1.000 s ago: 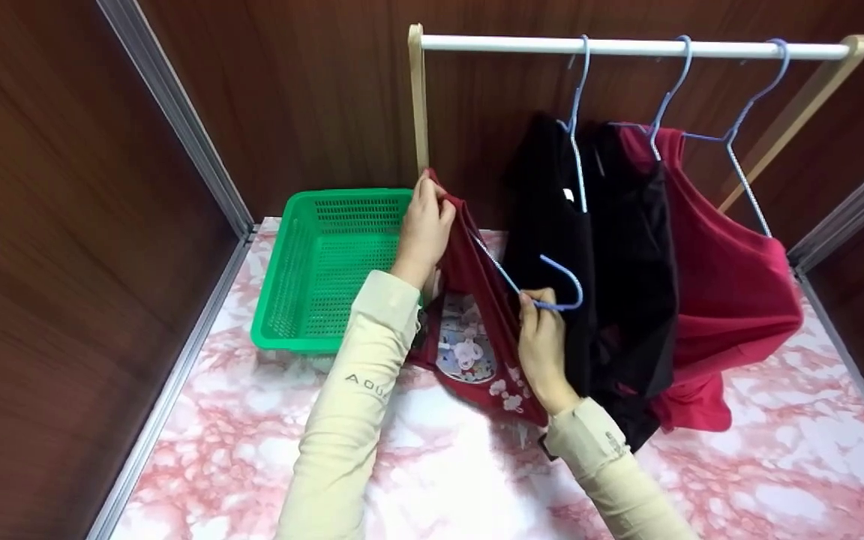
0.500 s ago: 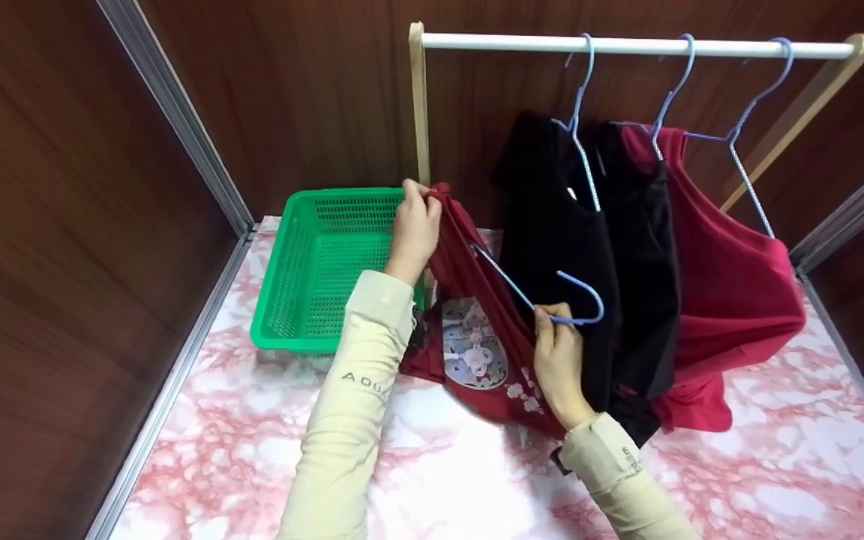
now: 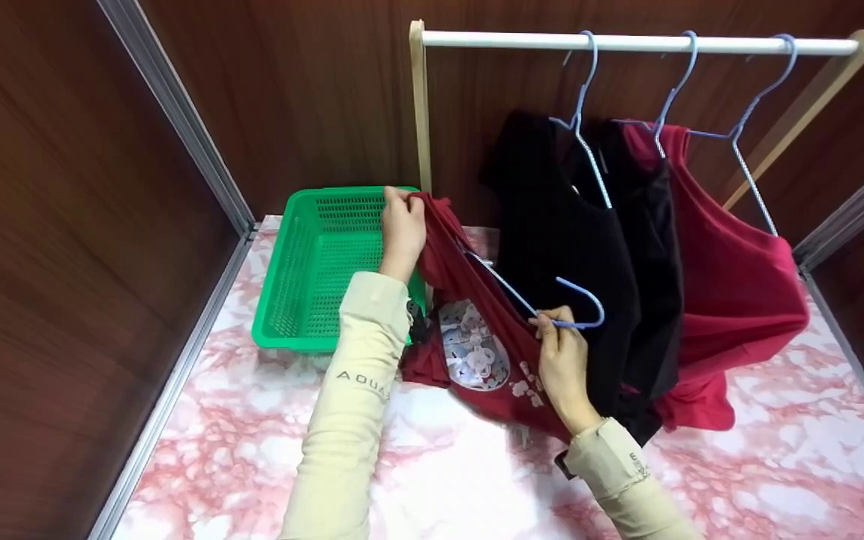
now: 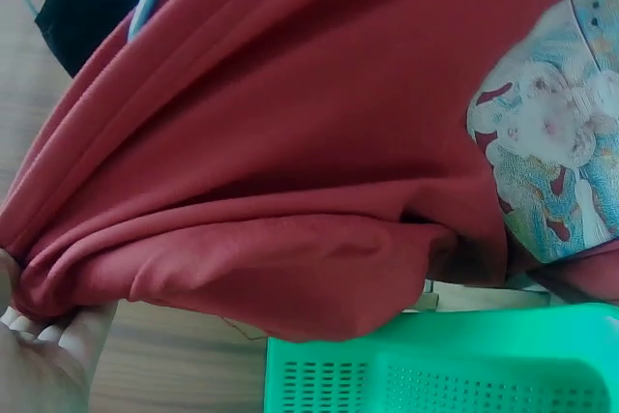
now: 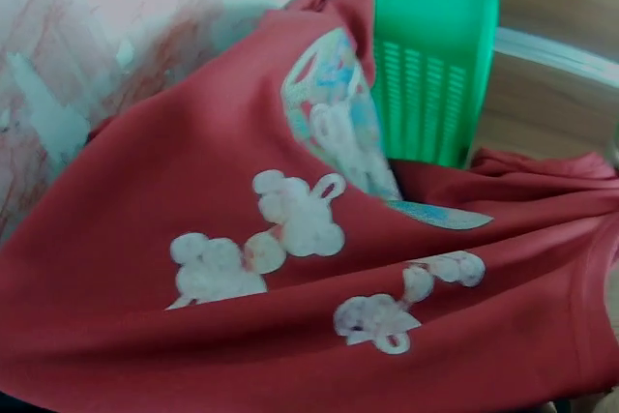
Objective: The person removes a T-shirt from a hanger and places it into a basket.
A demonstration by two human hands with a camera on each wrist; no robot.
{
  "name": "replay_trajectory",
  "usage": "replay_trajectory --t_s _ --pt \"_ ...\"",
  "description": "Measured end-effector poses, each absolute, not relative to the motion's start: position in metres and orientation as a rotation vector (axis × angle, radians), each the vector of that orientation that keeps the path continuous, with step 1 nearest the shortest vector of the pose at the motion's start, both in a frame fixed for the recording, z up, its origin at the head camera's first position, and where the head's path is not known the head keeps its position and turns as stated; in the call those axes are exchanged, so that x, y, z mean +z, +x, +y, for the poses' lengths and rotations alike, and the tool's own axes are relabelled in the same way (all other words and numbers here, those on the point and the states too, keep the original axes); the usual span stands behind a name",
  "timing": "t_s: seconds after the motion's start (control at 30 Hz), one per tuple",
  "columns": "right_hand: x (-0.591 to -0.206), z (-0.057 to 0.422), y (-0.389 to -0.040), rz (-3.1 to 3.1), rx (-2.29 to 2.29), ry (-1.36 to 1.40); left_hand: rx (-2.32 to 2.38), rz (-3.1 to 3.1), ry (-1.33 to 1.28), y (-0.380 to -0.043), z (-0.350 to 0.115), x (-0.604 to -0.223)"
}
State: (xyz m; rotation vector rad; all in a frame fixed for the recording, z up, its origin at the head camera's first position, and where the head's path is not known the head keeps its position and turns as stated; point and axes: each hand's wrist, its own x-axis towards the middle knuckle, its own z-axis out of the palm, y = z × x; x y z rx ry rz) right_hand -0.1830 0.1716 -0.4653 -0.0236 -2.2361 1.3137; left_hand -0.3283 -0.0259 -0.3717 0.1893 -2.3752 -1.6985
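Observation:
My left hand pinches the gathered shoulder edge of a red shirt beside the green basket. The left wrist view shows the cloth bunched between thumb and fingers. With my right hand I grip a blue wire hanger just below its hook, which points up and right. One arm of the hanger runs into the shirt's neck opening; its far end is hidden by cloth. The shirt hangs down to the marbled tabletop, its pale animal print facing me. White flower-like shapes show in the right wrist view.
A green basket stands at the left. Behind is a rack with a white rail and wooden legs. On it hang a black top, another dark garment and a crimson one, on blue hangers. Brown panels enclose the table.
My left hand has drawn the shirt's shoulder left and slightly down toward the basket. My right hand, with the hanger, has moved right and down, stretching the neck opening.

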Motion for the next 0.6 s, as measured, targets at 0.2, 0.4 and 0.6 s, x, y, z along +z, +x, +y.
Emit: replay_trajectory --t_s 0.2,0.4,0.6 --pt "-0.462 0.175 -0.179 -2.299 1.202 0.071 -1.578 -2.393 0.236 -0.328 -0.029 -0.374" --pt "-0.459 0.182 -0.177 -2.258 1.186 0.111 -1.447 -2.398 0.298 -0.329 -0.037 -0.379" --pt "-0.454 0.183 -0.177 -2.219 1.236 0.1 -1.414 -2.449 0.313 -0.329 -0.043 -0.384"
